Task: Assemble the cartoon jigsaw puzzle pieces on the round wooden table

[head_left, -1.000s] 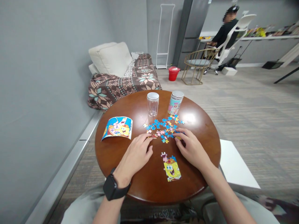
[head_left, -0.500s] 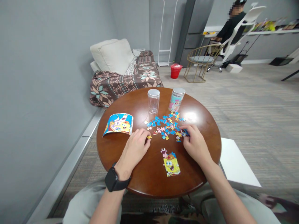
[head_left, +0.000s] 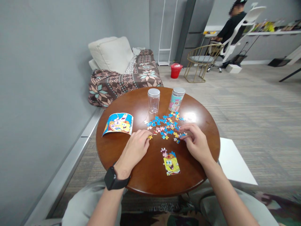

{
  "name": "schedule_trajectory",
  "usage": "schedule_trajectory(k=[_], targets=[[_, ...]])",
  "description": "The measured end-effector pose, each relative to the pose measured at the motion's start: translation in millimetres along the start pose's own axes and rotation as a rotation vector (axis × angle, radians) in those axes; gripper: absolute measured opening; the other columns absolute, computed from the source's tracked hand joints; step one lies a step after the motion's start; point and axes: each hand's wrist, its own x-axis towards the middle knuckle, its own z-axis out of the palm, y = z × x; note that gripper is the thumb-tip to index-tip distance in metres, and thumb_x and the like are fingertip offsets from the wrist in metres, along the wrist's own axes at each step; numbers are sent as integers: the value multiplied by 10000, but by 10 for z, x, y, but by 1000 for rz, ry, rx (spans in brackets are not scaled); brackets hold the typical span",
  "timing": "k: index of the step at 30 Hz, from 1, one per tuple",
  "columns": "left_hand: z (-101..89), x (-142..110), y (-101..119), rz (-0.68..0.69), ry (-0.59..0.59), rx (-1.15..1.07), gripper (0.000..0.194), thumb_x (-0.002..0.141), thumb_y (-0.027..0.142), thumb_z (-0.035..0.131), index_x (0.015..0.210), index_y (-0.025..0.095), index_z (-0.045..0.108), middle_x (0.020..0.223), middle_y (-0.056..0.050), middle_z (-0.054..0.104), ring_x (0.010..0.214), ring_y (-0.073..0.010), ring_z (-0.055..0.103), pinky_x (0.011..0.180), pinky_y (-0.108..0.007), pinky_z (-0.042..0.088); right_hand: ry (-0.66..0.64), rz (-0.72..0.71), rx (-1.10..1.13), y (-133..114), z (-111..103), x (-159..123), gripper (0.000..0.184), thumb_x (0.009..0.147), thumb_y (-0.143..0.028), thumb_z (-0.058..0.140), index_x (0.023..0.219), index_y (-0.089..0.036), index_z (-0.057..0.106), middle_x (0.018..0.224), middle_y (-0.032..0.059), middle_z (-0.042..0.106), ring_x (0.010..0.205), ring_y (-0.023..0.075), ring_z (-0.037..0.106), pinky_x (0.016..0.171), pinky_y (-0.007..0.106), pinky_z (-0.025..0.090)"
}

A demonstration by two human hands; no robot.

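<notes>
On a round brown wooden table (head_left: pixel 122 157) lies a scatter of loose jigsaw pieces (head_left: pixel 164 125), mostly blue, pink and yellow. My left hand (head_left: pixel 134 149), a black watch on its wrist, rests with curled fingers touching a yellow piece at the pile's left edge. At the pile's right edge my right hand (head_left: pixel 196 141) has its fingers bent over several pieces. A partly joined yellow cartoon picture (head_left: pixel 171 161) lies between my hands, nearer to me. A printed picture sheet (head_left: pixel 118 123) lies to the left.
A clear jar (head_left: pixel 153 100) and a printed jar (head_left: pixel 176 99), both lidded, stand at the table's far side. A white stool (head_left: pixel 235 164) is at the right. Beyond are a patterned couch (head_left: pixel 127 78), a red bucket (head_left: pixel 175 69), a gold chair (head_left: pixel 201 61) and a seated person (head_left: pixel 229 26).
My right hand slid right along the pile's edge and drew a few pieces out. My left hand shifted slightly and stays on the yellow piece. The view moved a little.
</notes>
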Motion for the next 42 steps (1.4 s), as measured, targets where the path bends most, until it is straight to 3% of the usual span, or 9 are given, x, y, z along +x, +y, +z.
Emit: schedule_trajectory(k=[5,14,19,30,38,42], targets=[[-8,8,4,-27,11,-4,182,933,97,527,1046,189,635,1048,-56,699,989,-214,631,881,-382,494,-154,-57,-4,-47,20,-19,434,700,26,418,983,-231,623,1066,67,595,897,189,647,662,302,622],[6,-2,-7,-72,64,34,88,913,146,589,989,183,614,1003,-54,690,946,-228,635,874,-399,495,-153,-121,-265,-45,26,2,391,766,6,445,1020,-246,604,1081,76,617,1063,251,625,926,408,527],[6,8,-12,-101,63,-12,128,879,75,575,934,186,610,939,-37,683,910,-218,634,854,-386,507,-239,-127,-330,-45,20,-13,337,807,-42,512,1060,-242,608,1077,72,640,1035,259,634,908,415,513],[18,-3,-35,-70,63,-20,163,934,71,504,976,190,608,987,-48,688,945,-211,630,875,-383,508,-203,-105,-304,8,45,-7,261,842,-63,491,997,-238,608,974,59,642,928,236,646,825,384,530],[2,-1,-17,-85,60,-25,62,943,157,571,975,191,612,975,-44,695,931,-213,639,863,-379,505,-183,-117,-275,41,47,-2,376,775,0,436,996,-240,623,990,65,649,958,240,649,865,400,542],[-6,-2,-11,-85,37,-60,100,918,137,607,997,197,619,982,-37,695,948,-215,645,865,-379,513,-186,-124,-276,42,45,-4,393,760,10,435,1006,-236,618,991,64,650,953,239,652,861,395,543]])
